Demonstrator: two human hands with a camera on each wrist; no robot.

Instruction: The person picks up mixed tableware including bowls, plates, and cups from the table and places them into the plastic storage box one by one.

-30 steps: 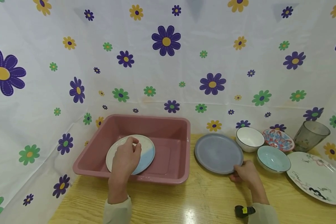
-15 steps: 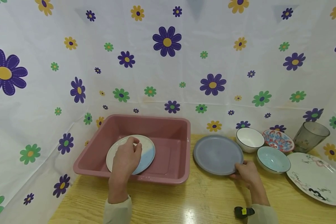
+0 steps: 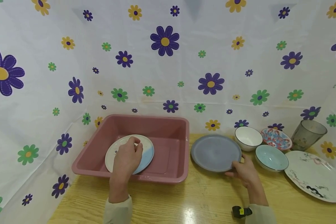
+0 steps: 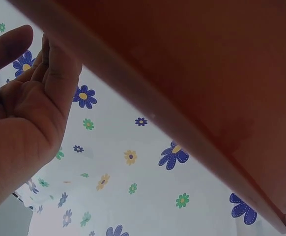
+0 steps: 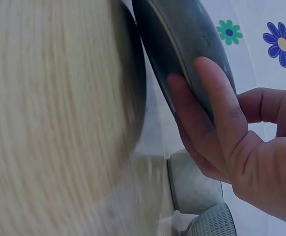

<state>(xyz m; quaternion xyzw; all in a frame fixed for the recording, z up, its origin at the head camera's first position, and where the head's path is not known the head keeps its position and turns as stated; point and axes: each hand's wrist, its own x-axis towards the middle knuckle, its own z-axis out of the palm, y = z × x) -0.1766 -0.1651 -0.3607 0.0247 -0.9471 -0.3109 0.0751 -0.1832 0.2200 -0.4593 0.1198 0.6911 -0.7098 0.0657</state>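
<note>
The round blue-grey ceramic plate (image 3: 215,153) sits slightly closer to the rectangular pink plastic tub (image 3: 168,179) than a second ago, and the right wrist view shows its underside apart from the pale wooden worktop (image 3: 210,199) — so the lift seems to have only just begun. The right hand (image 3: 245,172) pinches its near-right rim, thumb above and fingers beneath, the forearm reaching in from the near edge. The left hand (image 3: 128,157), seemingly unmoved, hangs over the round white-and-blue plate (image 3: 147,157) inside the tub, its fingers loosely bent and gripping nothing visible; whether it touches that plate cannot be told.
</note>
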